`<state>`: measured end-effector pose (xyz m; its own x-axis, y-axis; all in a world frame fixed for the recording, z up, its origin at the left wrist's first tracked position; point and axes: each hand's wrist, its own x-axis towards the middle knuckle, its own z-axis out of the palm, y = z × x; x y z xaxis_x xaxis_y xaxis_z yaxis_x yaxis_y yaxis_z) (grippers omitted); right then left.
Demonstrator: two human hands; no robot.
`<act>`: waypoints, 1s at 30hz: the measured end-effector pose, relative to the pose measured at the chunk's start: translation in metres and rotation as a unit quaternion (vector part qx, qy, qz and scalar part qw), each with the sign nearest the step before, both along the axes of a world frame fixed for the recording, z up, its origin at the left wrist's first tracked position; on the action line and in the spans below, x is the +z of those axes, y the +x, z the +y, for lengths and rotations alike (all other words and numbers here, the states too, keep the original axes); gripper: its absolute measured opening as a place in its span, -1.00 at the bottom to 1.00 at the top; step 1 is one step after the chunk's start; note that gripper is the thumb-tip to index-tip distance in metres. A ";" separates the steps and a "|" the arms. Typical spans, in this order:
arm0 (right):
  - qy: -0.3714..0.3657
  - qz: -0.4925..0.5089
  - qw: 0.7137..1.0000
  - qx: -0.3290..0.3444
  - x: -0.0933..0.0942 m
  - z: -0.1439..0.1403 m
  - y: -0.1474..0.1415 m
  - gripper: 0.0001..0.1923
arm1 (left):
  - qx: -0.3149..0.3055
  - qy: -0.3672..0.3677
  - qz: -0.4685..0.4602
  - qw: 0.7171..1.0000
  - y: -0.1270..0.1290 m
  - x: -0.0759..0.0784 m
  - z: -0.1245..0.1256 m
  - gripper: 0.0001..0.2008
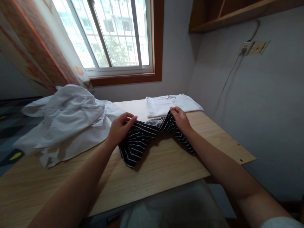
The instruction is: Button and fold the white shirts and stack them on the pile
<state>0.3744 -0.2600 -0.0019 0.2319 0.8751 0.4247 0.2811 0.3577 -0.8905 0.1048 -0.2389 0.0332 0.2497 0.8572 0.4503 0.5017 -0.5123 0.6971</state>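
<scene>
Woodgrain table [166,167]: left hand [118,128] and right hand [180,120] grips pinch limp striped cloth [140,139].

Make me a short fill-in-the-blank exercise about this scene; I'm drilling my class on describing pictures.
1. Both hands grip a black garment with thin ____ stripes.
2. The left hand and right hand hold it above a ____ table.
3. Behind the right hand lies a neatly ____ white shirt.
4. Left of the left hand sits a crumpled pile of ____ clothes.

Missing words: white; wooden; folded; white
</scene>
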 end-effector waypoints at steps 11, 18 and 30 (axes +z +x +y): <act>-0.108 -0.416 0.902 0.030 -0.015 -0.003 0.036 -0.40 | 0.050 0.011 0.348 0.936 -0.006 -0.029 0.003 -0.25; -0.066 -0.306 0.950 0.012 -0.028 0.008 0.011 -0.87 | -0.010 -0.005 0.218 0.976 0.026 -0.048 -0.016 -0.33; 0.002 0.000 0.981 0.195 -0.015 -0.004 -0.023 -0.51 | 0.124 -0.085 -0.090 0.985 -0.030 0.024 0.016 -0.37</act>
